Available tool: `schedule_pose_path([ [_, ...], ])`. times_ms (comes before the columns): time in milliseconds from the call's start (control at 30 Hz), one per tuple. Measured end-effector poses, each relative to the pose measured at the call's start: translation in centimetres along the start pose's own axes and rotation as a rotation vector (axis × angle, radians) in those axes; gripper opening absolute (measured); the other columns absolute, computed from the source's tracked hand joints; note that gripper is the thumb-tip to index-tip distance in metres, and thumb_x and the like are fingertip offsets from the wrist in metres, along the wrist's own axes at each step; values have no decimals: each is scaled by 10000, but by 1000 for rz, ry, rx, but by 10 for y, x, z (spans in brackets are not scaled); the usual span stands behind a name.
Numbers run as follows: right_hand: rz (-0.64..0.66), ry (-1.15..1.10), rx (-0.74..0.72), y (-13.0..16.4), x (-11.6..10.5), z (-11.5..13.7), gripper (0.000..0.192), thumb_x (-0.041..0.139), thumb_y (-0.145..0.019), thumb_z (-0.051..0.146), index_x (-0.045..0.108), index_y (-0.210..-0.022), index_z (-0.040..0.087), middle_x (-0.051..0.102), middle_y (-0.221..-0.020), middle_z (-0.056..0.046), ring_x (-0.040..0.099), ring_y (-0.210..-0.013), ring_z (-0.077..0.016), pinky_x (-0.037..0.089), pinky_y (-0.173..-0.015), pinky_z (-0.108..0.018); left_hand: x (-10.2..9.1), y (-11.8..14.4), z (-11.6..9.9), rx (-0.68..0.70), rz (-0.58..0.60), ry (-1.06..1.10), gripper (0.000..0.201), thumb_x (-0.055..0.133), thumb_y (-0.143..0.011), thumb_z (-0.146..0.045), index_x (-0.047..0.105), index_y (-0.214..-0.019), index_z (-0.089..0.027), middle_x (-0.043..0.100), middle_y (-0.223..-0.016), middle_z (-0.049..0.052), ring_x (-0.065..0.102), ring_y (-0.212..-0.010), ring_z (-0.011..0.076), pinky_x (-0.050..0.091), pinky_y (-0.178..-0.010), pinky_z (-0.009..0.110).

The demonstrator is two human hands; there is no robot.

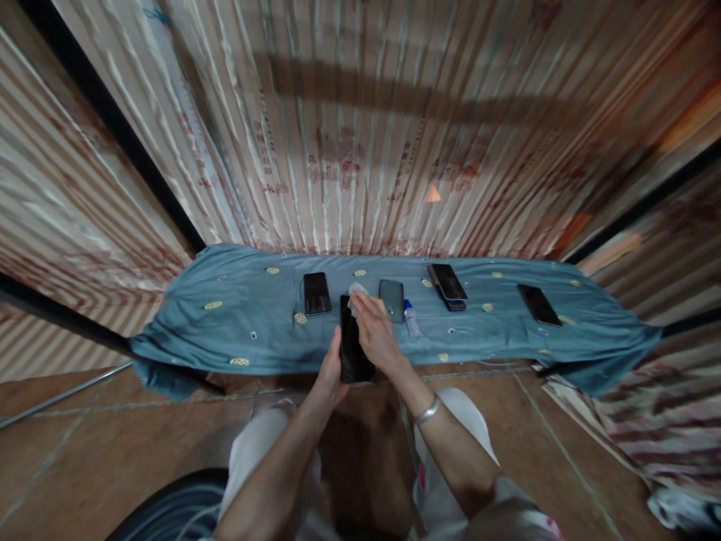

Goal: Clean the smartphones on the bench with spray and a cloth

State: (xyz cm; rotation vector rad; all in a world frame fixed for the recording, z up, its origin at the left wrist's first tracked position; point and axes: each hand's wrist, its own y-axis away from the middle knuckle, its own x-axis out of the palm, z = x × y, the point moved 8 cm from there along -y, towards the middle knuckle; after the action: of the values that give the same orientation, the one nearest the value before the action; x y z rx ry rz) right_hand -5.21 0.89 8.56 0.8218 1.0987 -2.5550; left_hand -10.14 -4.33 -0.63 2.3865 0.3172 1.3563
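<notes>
resting upright over the near edge of the counter, the phone is pinched only along its lower left side by the left hand, so a hard push could twist it out and drop it to the floor. the right hand presses a wipe against the phone's top, its grip closed on that wipe, and a swing could knock the small bottle just beside it.
</notes>
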Motion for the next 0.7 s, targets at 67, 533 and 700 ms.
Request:
schedule_pose_path([
  [67, 12, 17, -40, 4, -1, 8, 461, 303, -910, 137, 499, -1326, 180, 510, -1347, -115, 426, -1242, -226, 376, -1036, -442, 1, -2, 1, 19, 28, -7, 434, 369, -922, -410, 611, -1177, -157, 707, -1060, 74, 602, -1101, 214, 456, -967, 341],
  [533, 131, 12, -174, 91, -11, 55, 494, 320, -908, 97, 423, -1380, 204, 526, -1328, -90, 462, -1189, -219, 435, -1002, -398, 15, 2, -2, 25, 59, -73, 610, 316, -878, -582, 669, -949, -91, 713, -801, 115, 686, -712, 212, 555, -655, 325],
  [700, 73, 52, -115, 93, -26, 29, 459, 311, -911, 100, 507, -1315, 195, 571, -1259, -113, 495, -1163, -226, 458, -974, -422, 20, 0, -9, 115, 50, -53, 556, 284, -923, -500, 675, -933, -104, 725, -810, 85, 682, -725, 179, 546, -704, 296],
])
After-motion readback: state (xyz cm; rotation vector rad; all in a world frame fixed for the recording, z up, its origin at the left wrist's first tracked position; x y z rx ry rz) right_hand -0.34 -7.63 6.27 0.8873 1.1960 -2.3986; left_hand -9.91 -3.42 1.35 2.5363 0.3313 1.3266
